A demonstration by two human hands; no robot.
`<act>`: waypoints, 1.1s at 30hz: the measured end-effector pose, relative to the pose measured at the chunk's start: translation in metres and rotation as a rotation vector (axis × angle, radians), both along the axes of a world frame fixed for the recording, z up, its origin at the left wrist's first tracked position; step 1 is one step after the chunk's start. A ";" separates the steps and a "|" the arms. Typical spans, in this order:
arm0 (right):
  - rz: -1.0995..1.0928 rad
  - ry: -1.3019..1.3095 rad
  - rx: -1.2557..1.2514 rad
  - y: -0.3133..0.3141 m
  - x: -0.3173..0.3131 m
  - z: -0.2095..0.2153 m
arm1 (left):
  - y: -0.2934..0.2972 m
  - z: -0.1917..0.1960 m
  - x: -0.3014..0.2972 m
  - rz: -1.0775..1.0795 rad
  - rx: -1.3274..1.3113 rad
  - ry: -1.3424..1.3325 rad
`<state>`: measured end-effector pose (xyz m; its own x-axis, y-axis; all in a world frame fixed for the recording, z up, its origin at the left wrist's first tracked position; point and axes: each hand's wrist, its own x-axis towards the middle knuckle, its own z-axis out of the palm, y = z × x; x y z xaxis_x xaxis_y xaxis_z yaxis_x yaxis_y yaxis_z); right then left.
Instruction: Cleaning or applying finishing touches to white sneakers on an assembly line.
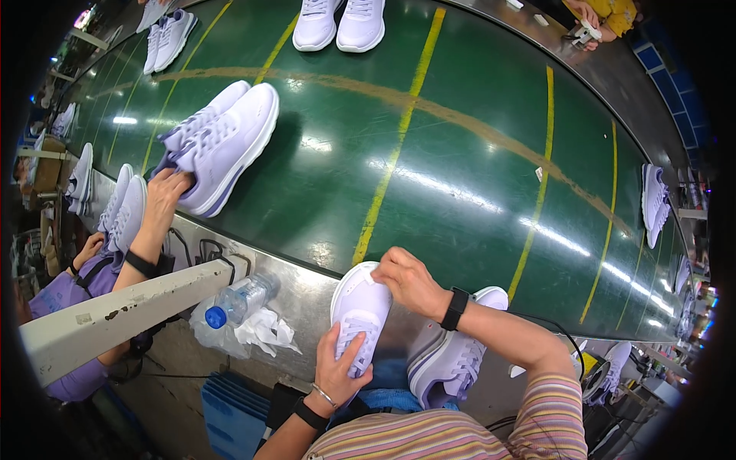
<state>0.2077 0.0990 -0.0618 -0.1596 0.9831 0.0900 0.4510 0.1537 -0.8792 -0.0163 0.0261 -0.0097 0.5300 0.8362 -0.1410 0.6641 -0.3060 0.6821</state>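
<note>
My left hand (336, 369) is wrapped round the heel end of a pale lavender sneaker (359, 307), its fingers and thumb on either side of the laces. The toe points away from me and rests over the metal edge of the bench. At the toe's right side, the bunched fingers of my right hand (410, 282) touch the white rim; anything between the fingertips is too small to see. A second lavender sneaker (448, 360) stands beneath my right forearm, close to my body.
A green conveyor belt (468, 230) with yellow lines carries several pairs of sneakers (339, 23). To my left, a co-worker's hand (165, 199) holds a sneaker pair (222, 146) over the belt. A beige beam (130, 307), plastic bottle (245, 297) and crumpled paper (266, 331) are nearby.
</note>
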 end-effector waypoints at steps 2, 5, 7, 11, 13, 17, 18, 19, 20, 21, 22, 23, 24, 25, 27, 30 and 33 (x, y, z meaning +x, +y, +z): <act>0.026 0.030 -0.080 -0.011 0.006 0.004 | 0.000 0.000 0.000 -0.001 0.001 -0.009; 0.027 0.031 -0.271 -0.023 0.030 0.018 | -0.001 0.000 0.001 -0.004 0.024 -0.021; -0.141 0.015 -0.500 -0.023 0.038 0.026 | -0.001 0.001 0.001 -0.008 0.014 -0.004; -0.166 0.146 -0.237 -0.002 0.022 0.023 | -0.003 0.003 0.001 -0.026 0.056 0.033; -0.107 0.138 -0.180 0.009 0.002 0.015 | -0.004 0.002 0.001 -0.014 0.028 0.055; -0.061 0.026 -0.305 -0.004 0.002 0.016 | -0.005 0.000 0.001 0.009 0.040 -0.004; -0.044 0.042 -0.282 -0.010 0.009 0.021 | -0.005 -0.001 0.001 0.010 0.037 -0.013; 0.028 0.003 -0.333 -0.018 0.016 0.028 | -0.005 -0.001 0.000 0.002 0.036 -0.028; 0.097 -0.072 -0.450 -0.026 0.023 0.036 | -0.005 0.000 -0.003 0.007 0.038 -0.030; 0.022 -0.028 -0.408 -0.037 0.029 0.046 | -0.005 0.002 -0.006 0.030 0.001 -0.074; 0.010 0.006 -0.341 -0.046 0.037 0.056 | -0.005 0.005 -0.010 0.038 -0.038 -0.119; -0.181 0.176 -0.374 -0.055 0.045 0.066 | -0.006 0.010 -0.015 0.008 -0.032 -0.126; -0.358 0.348 -0.359 -0.063 0.049 0.074 | -0.007 0.014 -0.020 -0.001 -0.024 -0.134; -0.390 0.347 -0.389 -0.075 0.053 0.084 | -0.010 0.020 -0.026 -0.096 0.077 -0.134; -0.553 0.569 -0.414 -0.103 0.057 0.099 | -0.018 0.032 -0.034 -0.222 0.223 -0.161; -0.729 0.750 -0.467 -0.136 0.039 0.104 | -0.030 0.046 -0.040 -0.283 0.259 -0.181; -0.726 0.877 -0.360 -0.167 0.026 0.106 | -0.037 0.052 -0.041 -0.341 0.334 -0.197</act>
<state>0.2335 -0.0678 0.0441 0.4224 0.8091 -0.4086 -0.4454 -0.2073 -0.8710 -0.0576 -0.0107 0.0424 0.7699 0.5936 0.2341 0.3575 -0.7051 0.6124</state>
